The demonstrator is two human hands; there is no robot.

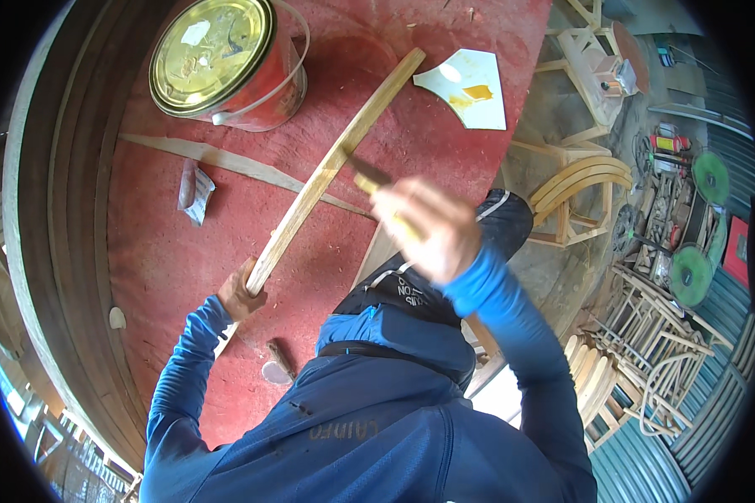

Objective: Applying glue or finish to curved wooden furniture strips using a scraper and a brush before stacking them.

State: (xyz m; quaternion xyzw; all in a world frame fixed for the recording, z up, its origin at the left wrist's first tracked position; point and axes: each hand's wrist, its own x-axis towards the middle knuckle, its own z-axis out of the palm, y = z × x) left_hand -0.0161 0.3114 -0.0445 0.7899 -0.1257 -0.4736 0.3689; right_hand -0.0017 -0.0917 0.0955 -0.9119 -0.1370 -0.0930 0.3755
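Note:
My left hand (242, 292) is closed around the lower end of a long, slightly curved wooden strip (310, 194), which slants up and away to the right. In my right hand (428, 225), blurred by motion, is what looks like a putty knife (369, 178) with a yellowish handle and a dark flat blade. The blade's tip reaches the strip near its middle; whether it touches cannot be told. Beyond the strip's far end lies a white angular tile (476, 74) bearing a smear of orange-yellow paste.
A red tin (268, 96) with a gold lid stands at the far left on the red surface (159, 277). A thin wooden slat (235, 162) crosses beneath the strip, near a small packet (195, 194). Curved boards (75, 218) line the left; wooden frames (583, 189) stand right.

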